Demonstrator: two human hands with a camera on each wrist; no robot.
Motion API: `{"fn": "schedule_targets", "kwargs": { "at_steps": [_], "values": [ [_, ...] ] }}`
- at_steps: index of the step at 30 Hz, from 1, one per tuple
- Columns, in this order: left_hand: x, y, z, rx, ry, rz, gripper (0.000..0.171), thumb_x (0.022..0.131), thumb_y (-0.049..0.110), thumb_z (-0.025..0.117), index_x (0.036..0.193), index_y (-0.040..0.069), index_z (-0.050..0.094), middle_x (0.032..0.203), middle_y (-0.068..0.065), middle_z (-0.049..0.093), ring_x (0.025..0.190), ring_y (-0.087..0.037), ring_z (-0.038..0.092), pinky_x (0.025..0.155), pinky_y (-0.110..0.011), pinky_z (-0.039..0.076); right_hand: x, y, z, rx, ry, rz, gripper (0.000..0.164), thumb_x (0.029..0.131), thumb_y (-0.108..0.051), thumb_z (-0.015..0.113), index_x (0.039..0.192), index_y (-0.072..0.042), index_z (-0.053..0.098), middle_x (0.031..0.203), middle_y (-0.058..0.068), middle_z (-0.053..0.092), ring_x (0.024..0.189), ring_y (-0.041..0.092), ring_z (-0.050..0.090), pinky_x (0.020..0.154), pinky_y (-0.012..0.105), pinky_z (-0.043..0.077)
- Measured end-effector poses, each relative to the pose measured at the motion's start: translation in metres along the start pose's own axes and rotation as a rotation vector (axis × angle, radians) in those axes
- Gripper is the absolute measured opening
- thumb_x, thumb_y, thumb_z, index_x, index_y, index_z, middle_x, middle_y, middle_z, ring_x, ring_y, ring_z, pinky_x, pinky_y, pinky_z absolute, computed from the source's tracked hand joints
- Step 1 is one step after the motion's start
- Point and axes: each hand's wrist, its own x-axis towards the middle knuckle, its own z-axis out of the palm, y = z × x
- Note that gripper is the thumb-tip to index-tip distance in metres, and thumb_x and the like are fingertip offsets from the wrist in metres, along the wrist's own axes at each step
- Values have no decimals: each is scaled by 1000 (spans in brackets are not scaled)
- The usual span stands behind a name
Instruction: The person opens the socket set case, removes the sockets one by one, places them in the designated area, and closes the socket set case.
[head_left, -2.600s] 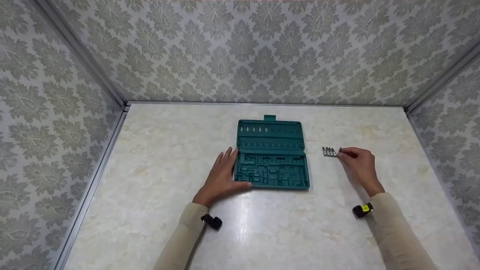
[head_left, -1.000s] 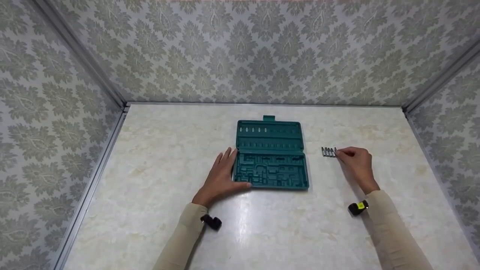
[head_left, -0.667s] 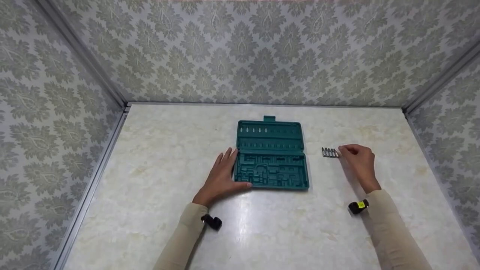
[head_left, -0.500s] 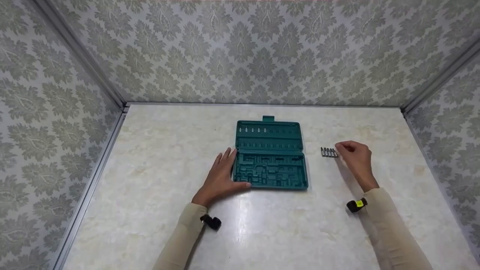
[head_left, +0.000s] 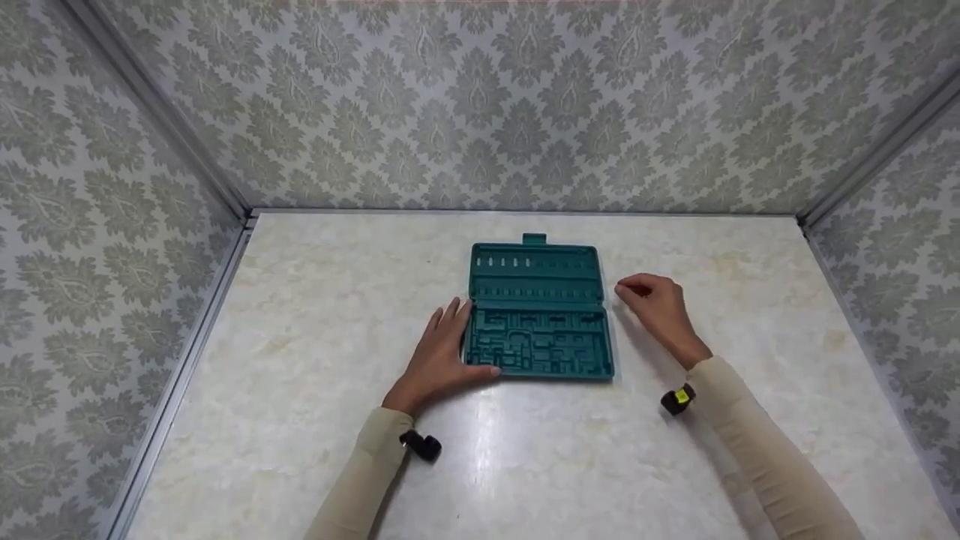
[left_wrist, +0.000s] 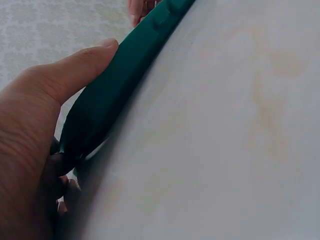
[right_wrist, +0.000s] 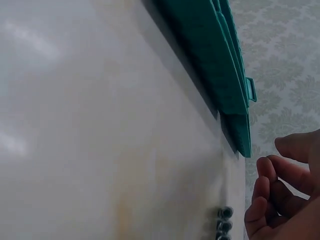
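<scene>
The right hand [head_left: 660,311] has moved leftward from the row of small metal bits and is now beside the right edge of the green case [head_left: 540,341]. Behind the case rises a patterned wall [head_left: 480,97], and beneath it spreads the pale, marbled counter [head_left: 315,300]. The case lies open, lid half at the far side, moulded tray half nearest the person; it has stayed in place. The left hand [head_left: 442,352] rests at the case's near left corner, its fingers spread wide along the left side and its thumb on the near edge. The right hand's thumb and index finger stand a narrow gap apart, the other fingers loosely bent, holding nothing that shows. A green latch [head_left: 534,238] juts from the case's far edge. The metal bits [right_wrist: 224,225] lie on the counter to the right of the case and apart from it; the right wrist view shows part of the row, while the head view has them hidden behind the right hand.
</scene>
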Motion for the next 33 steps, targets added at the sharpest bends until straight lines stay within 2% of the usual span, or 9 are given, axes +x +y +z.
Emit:
{"fn": "schedule_targets", "kwargs": {
  "at_steps": [3, 9, 16, 22, 30, 33],
  "values": [
    [-1, 1, 0, 5, 1, -6, 138, 76, 87, 78, 179, 22, 14, 185, -6, 9, 171, -31, 1, 137, -52, 10, 6, -7, 10, -9, -36, -32, 27, 110, -21, 70, 126, -2, 80, 117, 12, 79, 103, 25, 66, 87, 31, 55],
    [-2, 2, 0, 5, 6, -16, 138, 75, 87, 78, 179, 23, 14, 186, -5, 10, 171, -32, 2, 137, -53, 12, 18, -23, 26, -38, -111, -127, 26, 109, -17, 70, 127, -2, 79, 117, 13, 78, 105, 27, 68, 91, 45, 56],
    [-2, 0, 0, 3, 2, -8, 137, 77, 86, 78, 179, 21, 15, 185, -6, 11, 171, -31, 3, 137, -51, 11, 33, -38, 41, -8, -180, -164, 27, 109, -18, 71, 129, 0, 78, 122, 14, 76, 107, 28, 70, 95, 50, 57],
    [-2, 1, 0, 9, 6, -14, 137, 76, 86, 78, 179, 21, 15, 185, -5, 11, 171, -32, 3, 137, -52, 12, 44, -46, 57, 18, -227, -184, 32, 110, -18, 71, 135, 0, 75, 131, 16, 74, 117, 32, 70, 103, 54, 57],
    [-2, 4, 0, -10, 5, -46, 136, 75, 85, 80, 179, 28, 14, 186, -1, 9, 171, -30, 1, 137, -54, 13, 57, -59, 77, -4, -227, -228, 32, 109, -17, 72, 135, 2, 75, 133, 19, 72, 122, 35, 68, 107, 55, 55],
    [-3, 3, -1, -12, 11, -35, 136, 76, 85, 81, 179, 27, 15, 186, -3, 11, 171, -33, 2, 136, -56, 14, 63, -63, 85, -27, -224, -255, 31, 108, -15, 72, 134, 3, 75, 131, 20, 72, 121, 36, 67, 107, 55, 54]
  ]
}}
